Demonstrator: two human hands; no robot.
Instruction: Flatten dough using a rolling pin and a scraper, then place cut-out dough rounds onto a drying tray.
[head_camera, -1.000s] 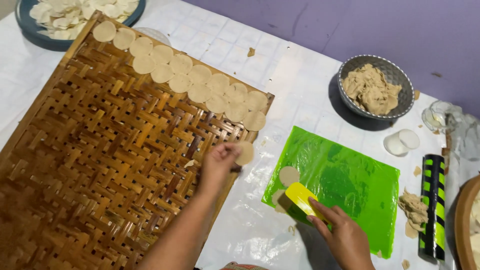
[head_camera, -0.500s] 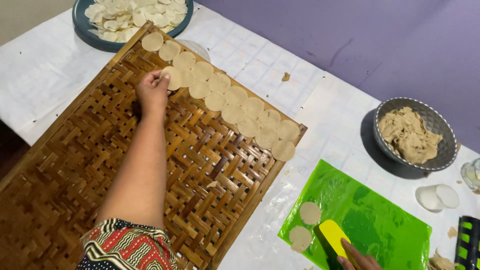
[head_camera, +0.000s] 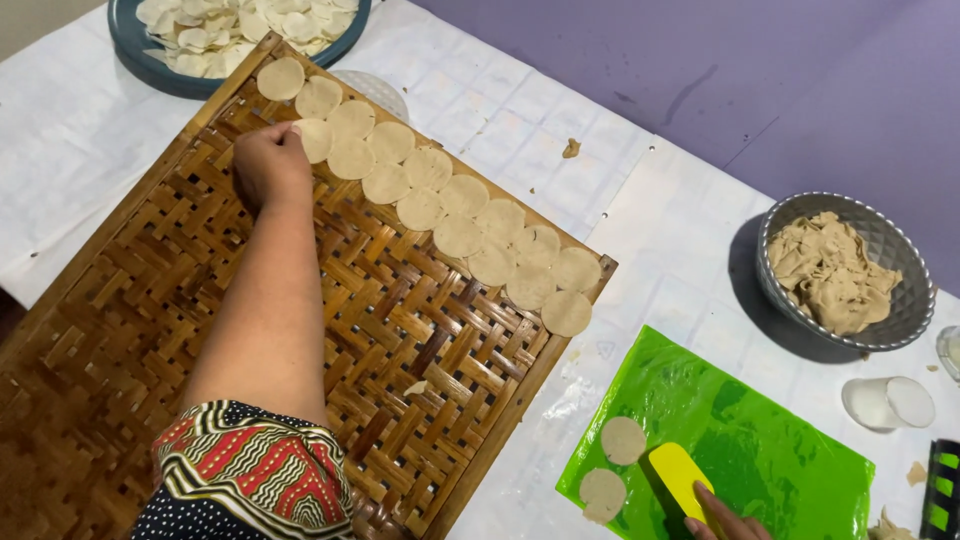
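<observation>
Over the woven bamboo tray (head_camera: 300, 330), the left hand (head_camera: 268, 165) pinches a pale dough disc (head_camera: 314, 139), pressing it down at the end of a double row of discs (head_camera: 455, 215) along the tray's far edge. At the lower right, the right hand (head_camera: 722, 520) grips a yellow scraper (head_camera: 682, 480) on a green sheet (head_camera: 760, 450), beside two more discs (head_camera: 612, 465). A grey bowl of dough (head_camera: 845, 272) stands on the surface (head_camera: 660, 250) beyond.

Left hand (head_camera: 268, 165) lays a dough disc (head_camera: 314, 139) on a woven bamboo tray (head_camera: 200, 330); right hand (head_camera: 725, 520), mostly cropped, seemingly holds a yellow scraper (head_camera: 683, 480).
</observation>
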